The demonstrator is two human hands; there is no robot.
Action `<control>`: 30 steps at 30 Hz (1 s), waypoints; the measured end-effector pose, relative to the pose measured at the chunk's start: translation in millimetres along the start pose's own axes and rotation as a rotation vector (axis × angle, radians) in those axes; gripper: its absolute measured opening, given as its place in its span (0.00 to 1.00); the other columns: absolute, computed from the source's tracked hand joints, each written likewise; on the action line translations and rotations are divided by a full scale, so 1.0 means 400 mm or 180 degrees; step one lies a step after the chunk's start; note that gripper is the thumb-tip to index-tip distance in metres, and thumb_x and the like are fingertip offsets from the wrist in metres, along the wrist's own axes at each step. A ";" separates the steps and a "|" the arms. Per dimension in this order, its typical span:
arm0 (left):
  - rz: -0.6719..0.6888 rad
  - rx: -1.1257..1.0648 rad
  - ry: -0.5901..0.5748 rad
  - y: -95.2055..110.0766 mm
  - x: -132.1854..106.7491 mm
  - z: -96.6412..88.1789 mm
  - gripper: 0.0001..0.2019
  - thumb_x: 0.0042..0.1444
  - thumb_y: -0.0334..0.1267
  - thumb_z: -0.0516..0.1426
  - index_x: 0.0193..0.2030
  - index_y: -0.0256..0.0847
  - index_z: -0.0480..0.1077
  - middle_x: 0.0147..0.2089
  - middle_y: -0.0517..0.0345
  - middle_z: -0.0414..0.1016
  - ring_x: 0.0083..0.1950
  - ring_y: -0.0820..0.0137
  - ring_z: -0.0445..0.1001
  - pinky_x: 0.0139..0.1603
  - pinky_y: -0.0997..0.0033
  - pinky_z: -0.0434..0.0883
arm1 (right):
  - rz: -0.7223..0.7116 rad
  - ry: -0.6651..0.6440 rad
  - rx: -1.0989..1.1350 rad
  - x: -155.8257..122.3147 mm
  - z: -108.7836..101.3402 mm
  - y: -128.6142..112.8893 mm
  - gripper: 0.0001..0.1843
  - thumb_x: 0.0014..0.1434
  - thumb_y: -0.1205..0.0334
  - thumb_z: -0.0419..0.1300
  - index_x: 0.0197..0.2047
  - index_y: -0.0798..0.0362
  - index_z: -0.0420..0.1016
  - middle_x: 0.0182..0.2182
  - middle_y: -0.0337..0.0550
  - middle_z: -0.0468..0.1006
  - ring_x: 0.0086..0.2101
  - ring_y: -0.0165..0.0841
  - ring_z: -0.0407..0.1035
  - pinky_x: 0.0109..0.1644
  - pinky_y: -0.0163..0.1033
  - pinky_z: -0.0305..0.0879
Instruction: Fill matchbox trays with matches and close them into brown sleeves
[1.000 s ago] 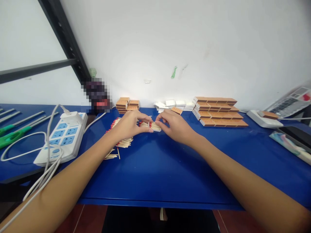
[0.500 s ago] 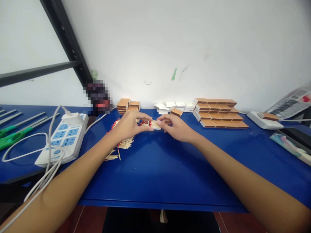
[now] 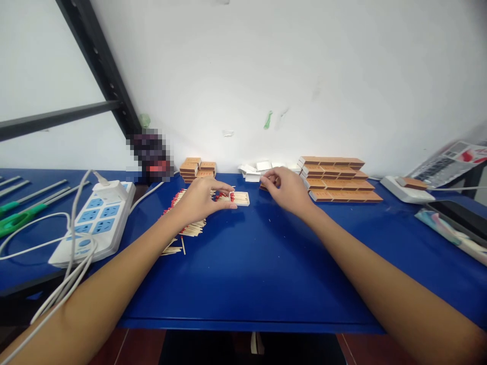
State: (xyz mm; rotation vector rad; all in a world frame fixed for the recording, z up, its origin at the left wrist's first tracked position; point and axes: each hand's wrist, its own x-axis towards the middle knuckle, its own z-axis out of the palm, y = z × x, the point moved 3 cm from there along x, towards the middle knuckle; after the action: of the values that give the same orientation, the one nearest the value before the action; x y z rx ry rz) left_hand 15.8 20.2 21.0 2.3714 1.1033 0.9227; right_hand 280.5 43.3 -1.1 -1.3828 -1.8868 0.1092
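Red-tipped matches (image 3: 236, 196) fill the white tray (image 3: 245, 202), held flat on the table by the left hand (image 3: 200, 201), fingertips pinching its end. The right hand (image 3: 289, 189), half-open, touches a brown matchbox sleeve (image 3: 265, 185); whether it grips is unclear.

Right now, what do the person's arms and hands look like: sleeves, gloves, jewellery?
The left forearm and right forearm are bare to the picture's edge; no sleeve shows. The left hand and right hand wear no gloves; no ring, watch or bracelet is visible.

The one camera sits on my head, facing forward and slightly down across the blue worktop (image 3: 247, 263) to the white wall (image 3: 304, 76). My left hand (image 3: 201, 200) and right hand (image 3: 289, 190) sit mid-frame at arm's length; the right edge looks blurred, perhaps lens stretch.
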 end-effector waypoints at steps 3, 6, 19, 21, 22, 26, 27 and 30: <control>0.0028 0.0118 0.0087 -0.002 0.002 -0.003 0.17 0.54 0.48 0.74 0.48 0.47 0.85 0.48 0.56 0.88 0.48 0.59 0.84 0.51 0.59 0.77 | 0.0015 0.0329 -0.0529 0.020 -0.018 0.077 0.21 0.65 0.42 0.63 0.44 0.53 0.80 0.40 0.55 0.80 0.44 0.49 0.72 0.51 0.54 0.67; 0.0029 0.0228 0.0146 0.003 0.003 -0.009 0.16 0.55 0.48 0.74 0.47 0.47 0.85 0.47 0.56 0.88 0.49 0.58 0.84 0.53 0.58 0.76 | 0.0089 -0.0043 -0.0703 0.029 -0.018 0.123 0.25 0.63 0.36 0.64 0.40 0.53 0.81 0.40 0.56 0.81 0.45 0.51 0.72 0.51 0.55 0.67; -0.0197 0.0063 0.0493 -0.008 0.003 -0.025 0.15 0.55 0.47 0.74 0.46 0.45 0.84 0.48 0.53 0.88 0.51 0.57 0.84 0.55 0.57 0.79 | -0.0483 -0.0986 0.0414 -0.005 -0.040 -0.031 0.23 0.59 0.43 0.72 0.50 0.49 0.83 0.40 0.45 0.80 0.36 0.38 0.70 0.40 0.43 0.65; -0.0216 0.0023 0.0497 -0.012 0.003 -0.024 0.15 0.54 0.48 0.74 0.45 0.45 0.85 0.48 0.53 0.88 0.51 0.57 0.85 0.55 0.56 0.80 | -0.0484 -0.1035 0.0542 -0.012 -0.034 -0.047 0.23 0.60 0.43 0.71 0.51 0.48 0.83 0.40 0.45 0.79 0.36 0.37 0.68 0.39 0.42 0.63; -0.0233 0.0001 0.0488 -0.013 0.003 -0.023 0.16 0.54 0.49 0.74 0.45 0.45 0.85 0.48 0.53 0.88 0.51 0.56 0.85 0.54 0.56 0.80 | -0.0475 -0.1036 0.0582 -0.014 -0.032 -0.051 0.22 0.61 0.43 0.71 0.51 0.49 0.83 0.40 0.44 0.79 0.35 0.37 0.68 0.38 0.41 0.63; -0.0268 -0.0050 0.0432 -0.012 0.003 -0.019 0.17 0.54 0.52 0.73 0.44 0.44 0.85 0.48 0.52 0.88 0.52 0.56 0.85 0.55 0.57 0.79 | -0.0404 -0.1067 0.0633 -0.016 -0.026 -0.047 0.22 0.60 0.45 0.72 0.50 0.50 0.84 0.37 0.42 0.78 0.34 0.35 0.67 0.38 0.41 0.61; -0.0269 -0.0054 0.0434 -0.010 0.003 -0.019 0.17 0.54 0.52 0.73 0.44 0.44 0.85 0.48 0.52 0.88 0.51 0.56 0.85 0.55 0.57 0.79 | -0.0395 -0.1073 0.0642 -0.016 -0.026 -0.046 0.22 0.59 0.45 0.72 0.50 0.50 0.84 0.36 0.42 0.77 0.34 0.35 0.66 0.38 0.41 0.60; -0.0288 -0.0101 0.0425 -0.002 0.003 -0.019 0.17 0.53 0.52 0.73 0.44 0.44 0.85 0.48 0.52 0.88 0.50 0.56 0.85 0.54 0.57 0.80 | -0.0398 -0.1072 0.0731 -0.018 -0.026 -0.050 0.21 0.59 0.46 0.73 0.50 0.49 0.84 0.35 0.41 0.77 0.33 0.35 0.66 0.38 0.40 0.60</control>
State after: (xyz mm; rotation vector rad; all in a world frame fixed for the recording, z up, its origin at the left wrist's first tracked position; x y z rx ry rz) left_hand 10.8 22.0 26.5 2.2420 1.2256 1.0709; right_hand 272.4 25.5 12.2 -1.1399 -2.1521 0.5076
